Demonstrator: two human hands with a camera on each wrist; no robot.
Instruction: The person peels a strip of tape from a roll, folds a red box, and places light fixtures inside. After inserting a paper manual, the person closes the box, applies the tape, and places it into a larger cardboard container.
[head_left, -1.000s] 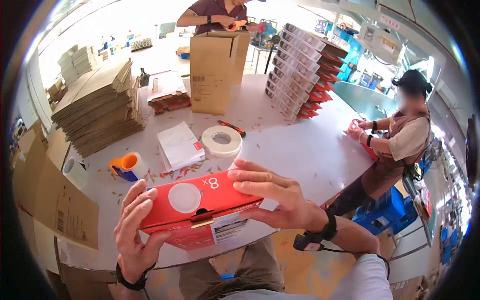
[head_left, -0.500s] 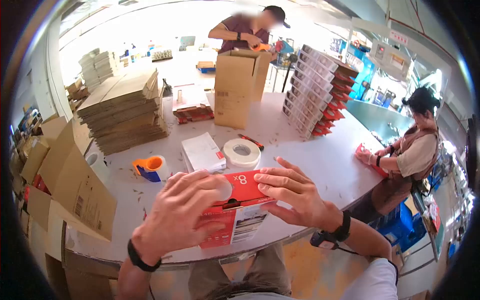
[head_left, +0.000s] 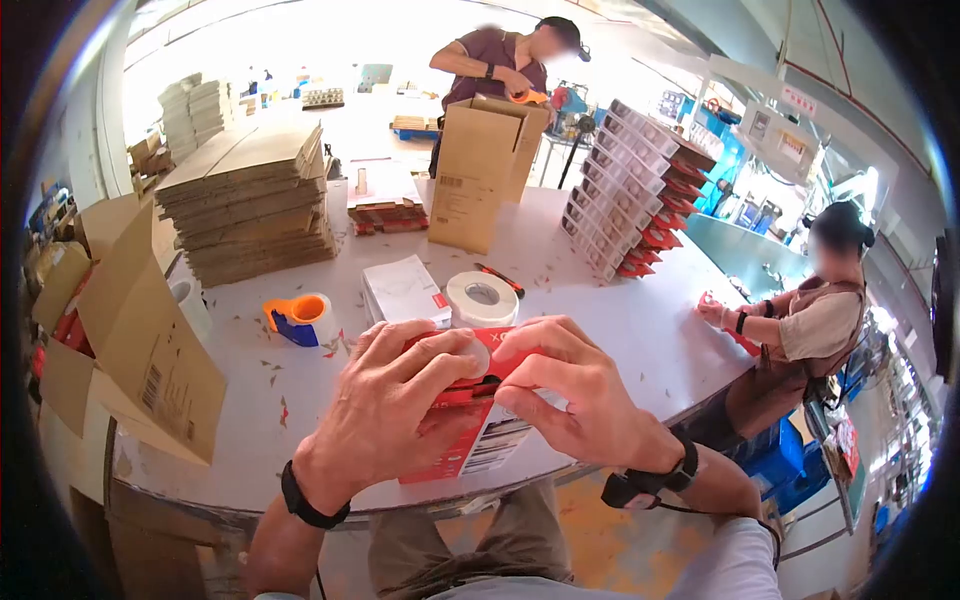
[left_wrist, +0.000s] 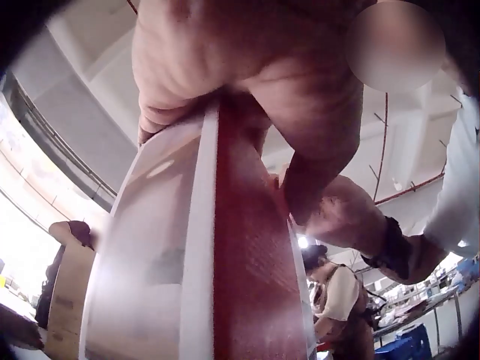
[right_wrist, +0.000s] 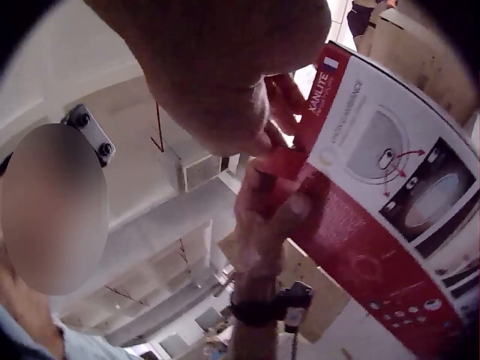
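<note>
Red carton (head_left: 458, 438) held over the table (head_left: 640, 300) edge, on the wearer's side of the white tape roll (head_left: 482, 298). Left hand (head_left: 392, 408) clamped over its top. Right hand (head_left: 570, 400) grips its right end, fingers curled at the flap. Its side reads "XANLITE"; top shows an "x". Flat cardboard stack (head_left: 250, 200) lies left of the roll.
</note>
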